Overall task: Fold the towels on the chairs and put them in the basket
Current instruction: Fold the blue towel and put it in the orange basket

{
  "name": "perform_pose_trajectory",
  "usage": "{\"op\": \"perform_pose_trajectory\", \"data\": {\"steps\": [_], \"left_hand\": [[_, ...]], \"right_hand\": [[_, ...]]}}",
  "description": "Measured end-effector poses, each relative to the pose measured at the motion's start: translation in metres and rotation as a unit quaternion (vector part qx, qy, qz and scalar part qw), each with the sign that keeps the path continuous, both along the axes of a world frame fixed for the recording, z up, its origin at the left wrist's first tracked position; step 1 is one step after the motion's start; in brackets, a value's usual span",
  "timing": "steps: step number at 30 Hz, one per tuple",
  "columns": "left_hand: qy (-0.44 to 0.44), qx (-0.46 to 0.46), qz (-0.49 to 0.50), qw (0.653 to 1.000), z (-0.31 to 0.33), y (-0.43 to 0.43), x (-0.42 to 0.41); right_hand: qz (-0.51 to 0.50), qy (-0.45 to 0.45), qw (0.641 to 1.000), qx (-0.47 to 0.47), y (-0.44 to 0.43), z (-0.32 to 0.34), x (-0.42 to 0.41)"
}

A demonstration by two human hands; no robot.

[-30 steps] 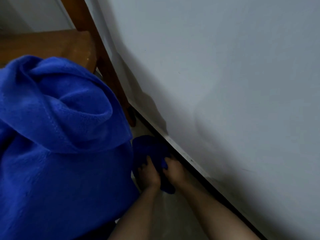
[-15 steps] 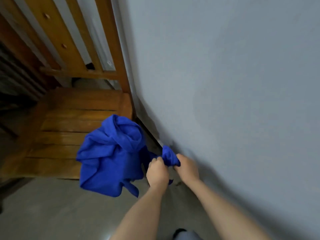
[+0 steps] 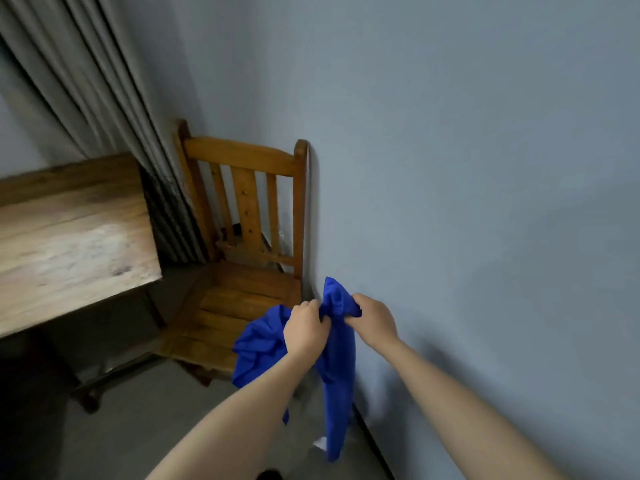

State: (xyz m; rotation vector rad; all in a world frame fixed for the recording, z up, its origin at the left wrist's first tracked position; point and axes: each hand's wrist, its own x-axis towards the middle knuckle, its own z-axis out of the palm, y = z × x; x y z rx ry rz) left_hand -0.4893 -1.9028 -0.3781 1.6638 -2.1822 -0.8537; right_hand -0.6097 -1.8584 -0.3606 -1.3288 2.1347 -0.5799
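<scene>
Hoisted higher than half a second ago and bunched in mid-air: blue towel (image 3: 337, 372), before chair (image 3: 239, 306) seat, just beside wall (image 3: 485, 202), long tail dangling near floor (image 3: 138, 427). Gripped at the top by left hand (image 3: 304, 329) and right hand (image 3: 372, 322), fingers of both clenched into cloth. Likely trouble: tail dragging on floor, or a crooked fold for want of found corners.

arms outstretched, left hand (image 3: 304, 329) and right hand (image 3: 373, 320) side by side, fingers (image 3: 311, 306) curled round towel (image 3: 337, 375)
</scene>
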Motion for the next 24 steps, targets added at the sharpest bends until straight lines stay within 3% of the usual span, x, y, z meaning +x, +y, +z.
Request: {"op": "perform_pose_trajectory", "data": {"steps": [11,16,24], "left_hand": [[0.181,-0.061,0.026,0.981,0.109,-0.041,0.107],[0.221,-0.074,0.017,0.972,0.143,-0.081,0.136],[0.218,-0.145,-0.014,0.965,0.178,-0.154,0.174]], "right_hand": [[0.164,-0.038,0.974,-0.152,-0.056,0.109,0.040],[0.205,-0.066,0.960,-0.177,-0.092,0.141,0.063],[0.181,-0.150,0.957,-0.172,-0.155,0.178,0.080]]}}
